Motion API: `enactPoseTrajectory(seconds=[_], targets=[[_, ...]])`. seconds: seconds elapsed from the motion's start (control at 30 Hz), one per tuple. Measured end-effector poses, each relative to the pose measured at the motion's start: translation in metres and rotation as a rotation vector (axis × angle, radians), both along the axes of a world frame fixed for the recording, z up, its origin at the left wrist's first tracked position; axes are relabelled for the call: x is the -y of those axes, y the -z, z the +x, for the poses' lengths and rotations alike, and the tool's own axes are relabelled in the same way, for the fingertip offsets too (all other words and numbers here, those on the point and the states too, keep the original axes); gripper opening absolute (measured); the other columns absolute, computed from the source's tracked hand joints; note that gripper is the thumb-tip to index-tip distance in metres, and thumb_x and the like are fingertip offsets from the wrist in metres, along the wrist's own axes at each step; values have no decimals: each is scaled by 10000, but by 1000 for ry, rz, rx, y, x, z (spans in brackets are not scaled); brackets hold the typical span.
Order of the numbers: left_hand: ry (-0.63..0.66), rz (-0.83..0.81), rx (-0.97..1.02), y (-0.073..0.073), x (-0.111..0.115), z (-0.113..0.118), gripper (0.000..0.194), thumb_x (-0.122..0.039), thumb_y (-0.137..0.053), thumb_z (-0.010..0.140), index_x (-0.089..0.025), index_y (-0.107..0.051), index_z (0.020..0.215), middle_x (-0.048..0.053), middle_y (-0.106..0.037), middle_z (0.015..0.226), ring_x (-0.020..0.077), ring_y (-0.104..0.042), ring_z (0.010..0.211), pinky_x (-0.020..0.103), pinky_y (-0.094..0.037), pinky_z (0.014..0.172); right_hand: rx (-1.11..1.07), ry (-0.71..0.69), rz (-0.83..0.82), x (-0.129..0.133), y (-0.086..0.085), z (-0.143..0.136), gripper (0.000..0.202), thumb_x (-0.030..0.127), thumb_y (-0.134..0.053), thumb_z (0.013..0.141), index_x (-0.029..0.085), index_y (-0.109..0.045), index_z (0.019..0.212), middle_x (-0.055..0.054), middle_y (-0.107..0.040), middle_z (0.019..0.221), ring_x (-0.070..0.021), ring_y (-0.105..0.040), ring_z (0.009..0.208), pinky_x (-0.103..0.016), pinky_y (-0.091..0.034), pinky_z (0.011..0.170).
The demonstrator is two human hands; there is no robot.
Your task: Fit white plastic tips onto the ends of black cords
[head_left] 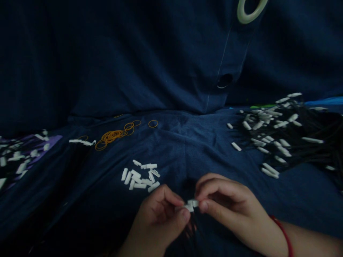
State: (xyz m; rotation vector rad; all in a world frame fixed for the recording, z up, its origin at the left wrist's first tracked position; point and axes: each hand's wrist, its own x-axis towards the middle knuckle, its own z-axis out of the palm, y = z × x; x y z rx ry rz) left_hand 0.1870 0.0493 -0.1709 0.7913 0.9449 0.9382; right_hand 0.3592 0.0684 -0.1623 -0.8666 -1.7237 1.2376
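Observation:
My left hand (pixel 158 219) pinches a small white plastic piece (pixel 189 207) between thumb and forefinger. Thin black strands (pixel 195 228) hang down below it, partly lost in the dark. Thumb and fingertips of my right hand (pixel 235 208) are closed on the end of another white plastic piece (pixel 193 202), which touches or overlaps the first. Whether the two are joined cannot be told. Just beyond my left hand lies a loose pile of similar white pieces (pixel 136 175) on the dark blue cloth (pixel 187 150).
Orange rubber bands (pixel 112 135) lie heaped at the back left, near a short row of white pieces (pixel 81 142). White-tipped black strands (pixel 281 139) spread across the right. More white-ended strands (pixel 20 157) lie on purple material (pixel 49 146) at far left. A blue curtain-like cloth (pixel 134 53) rises behind.

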Motion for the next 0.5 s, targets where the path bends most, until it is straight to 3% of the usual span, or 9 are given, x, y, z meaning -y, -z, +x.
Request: enactPoseTrajectory(seconds=[0.13,0.37,0.5], targets=[[-34,26,-10,-3,1,1,168,-195,-676,668,-154,-514,683,-26,-601,628,81,-562,542,209,-452,536,-20,-14,-26,0,-1,0,48,154,-551,798,156,-597,786,-30,-552,793,-88,-548,719,-185,-435,636],[34,41,-89,-11,1,-3,123,-172,-602,747,-169,-487,706,-33,-610,620,62,-565,589,169,-432,572,-27,-10,-65,3,-1,-1,53,166,-561,791,145,-592,753,-24,-527,729,-79,-531,649,-182,-429,581],[59,21,-79,-11,0,-2,121,-184,-602,745,-175,-542,849,1,-643,740,96,-592,662,205,-457,623,-93,-55,-92,3,-2,-1,58,126,-540,801,147,-585,771,-22,-528,757,-80,-559,679,-188,-450,618]])
